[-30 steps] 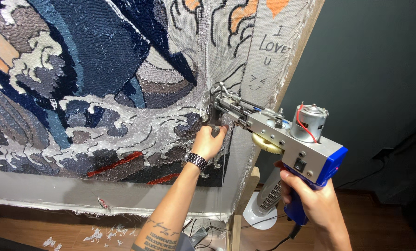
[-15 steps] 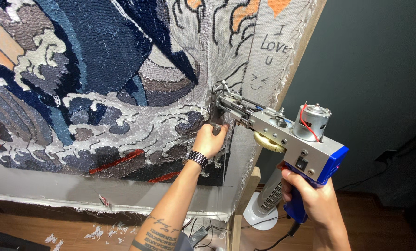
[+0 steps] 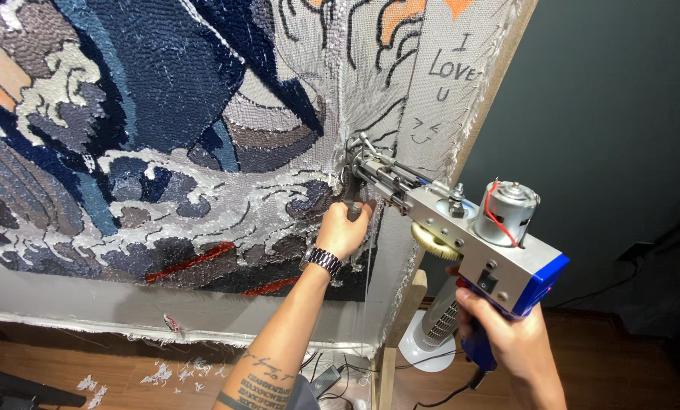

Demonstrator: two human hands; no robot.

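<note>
Right hand [image 3: 511,338] is wrapped tight around the blue grip of the tufting gun [image 3: 461,228], closest to me. Further in, the left hand [image 3: 345,230], wristwatch [image 3: 325,260] on, is closed on the gun's front handle. The needle end is pressed against the stretched rug cloth [image 3: 165,129], just beside the wooden frame [image 3: 480,114].

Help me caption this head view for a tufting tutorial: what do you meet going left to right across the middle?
Tufted rug → wristwatch → left hand → tufting gun → right hand → dark wall.
</note>
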